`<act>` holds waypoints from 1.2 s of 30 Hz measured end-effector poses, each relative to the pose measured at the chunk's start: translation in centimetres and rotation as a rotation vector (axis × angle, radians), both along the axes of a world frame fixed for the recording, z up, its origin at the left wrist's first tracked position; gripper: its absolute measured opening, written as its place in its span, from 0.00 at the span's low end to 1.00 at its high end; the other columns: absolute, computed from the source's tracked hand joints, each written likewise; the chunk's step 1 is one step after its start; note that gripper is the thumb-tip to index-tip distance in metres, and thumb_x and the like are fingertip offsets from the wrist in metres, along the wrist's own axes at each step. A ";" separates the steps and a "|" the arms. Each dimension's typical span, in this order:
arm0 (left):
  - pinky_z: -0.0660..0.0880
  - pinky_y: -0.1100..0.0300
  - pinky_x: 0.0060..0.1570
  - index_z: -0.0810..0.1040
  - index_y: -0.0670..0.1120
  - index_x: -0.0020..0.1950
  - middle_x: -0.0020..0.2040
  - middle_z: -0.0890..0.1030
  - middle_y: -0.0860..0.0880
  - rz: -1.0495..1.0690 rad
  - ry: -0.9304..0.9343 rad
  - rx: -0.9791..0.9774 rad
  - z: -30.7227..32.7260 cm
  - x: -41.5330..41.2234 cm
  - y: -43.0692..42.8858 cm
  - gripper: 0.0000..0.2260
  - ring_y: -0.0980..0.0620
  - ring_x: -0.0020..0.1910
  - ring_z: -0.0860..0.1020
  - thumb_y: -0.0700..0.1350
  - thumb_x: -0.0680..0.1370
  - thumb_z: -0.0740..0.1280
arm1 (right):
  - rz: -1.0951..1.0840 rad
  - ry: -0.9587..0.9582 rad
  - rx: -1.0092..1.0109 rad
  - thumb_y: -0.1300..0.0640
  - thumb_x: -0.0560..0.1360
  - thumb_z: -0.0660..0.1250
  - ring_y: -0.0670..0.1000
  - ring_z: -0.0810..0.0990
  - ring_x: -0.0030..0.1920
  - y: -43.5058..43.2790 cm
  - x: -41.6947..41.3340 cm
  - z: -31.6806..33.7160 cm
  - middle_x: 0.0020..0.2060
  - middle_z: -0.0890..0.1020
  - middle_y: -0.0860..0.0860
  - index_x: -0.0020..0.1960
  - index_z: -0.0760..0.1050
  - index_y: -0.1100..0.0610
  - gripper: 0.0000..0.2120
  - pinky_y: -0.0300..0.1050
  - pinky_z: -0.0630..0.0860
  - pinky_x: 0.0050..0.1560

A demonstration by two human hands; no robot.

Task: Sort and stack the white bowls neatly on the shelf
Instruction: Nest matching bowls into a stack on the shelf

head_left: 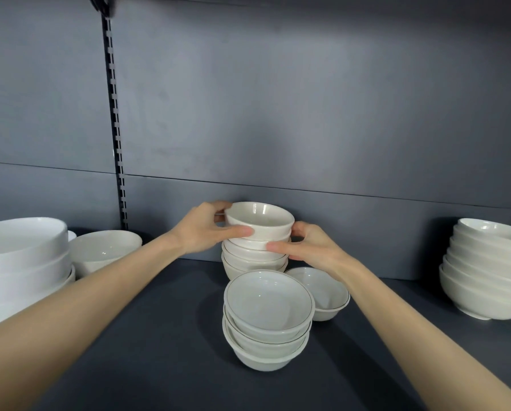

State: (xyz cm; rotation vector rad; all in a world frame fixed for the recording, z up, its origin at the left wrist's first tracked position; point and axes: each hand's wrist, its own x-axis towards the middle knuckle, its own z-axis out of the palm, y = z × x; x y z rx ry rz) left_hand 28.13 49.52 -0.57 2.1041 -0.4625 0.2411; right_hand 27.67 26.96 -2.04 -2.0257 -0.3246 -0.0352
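L hand [207, 231] grips the top bowl [258, 221]: thumb across near wall, fingers curled over far rim. R hand [310, 247] clamps the back stack [248, 256] just under it, thumb on near side, fingers wrapped round the right side. Top bowl sits on that stack at the rear of the shelf [159, 351], near the back panel [307, 114]. It looks a touch tilted, can't tell if fully seated.

Risks, imo:
- Top bowl shows no dark rim line, the lowest ones in the stack do. If types are mixed the nest is poor and it rocks.
- Glaze looks slick. Release before it's seated and it slides onto the front stack [267, 315] just ahead.
- R forearm [396, 307] passes over the lone bowl [322, 292]; pulling back low could clip it.
- Stack is tall for its base; a side push tips it.

Counts:
- back stack: approx 5 incl. top bowl, lower ones partly hidden
- front stack: 3, dark-rimmed
- lone bowl: 1, dark-rimmed, right of front stack
- right stack [485, 271]: approx 7, rims hard to split
- big bowls [23, 262] at left: 3 seen, cut by frame edge
- mid bowl [106, 250] beside them: 1
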 end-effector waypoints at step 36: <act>0.66 0.64 0.61 0.66 0.43 0.72 0.70 0.72 0.49 0.247 0.011 -0.185 -5.2 -9.5 -1.9 0.34 0.54 0.68 0.70 0.61 0.71 0.65 | -0.141 -0.012 -0.135 0.50 0.72 0.73 0.51 0.73 0.66 -8.5 -4.9 -3.4 0.64 0.76 0.50 0.66 0.73 0.57 0.26 0.41 0.68 0.63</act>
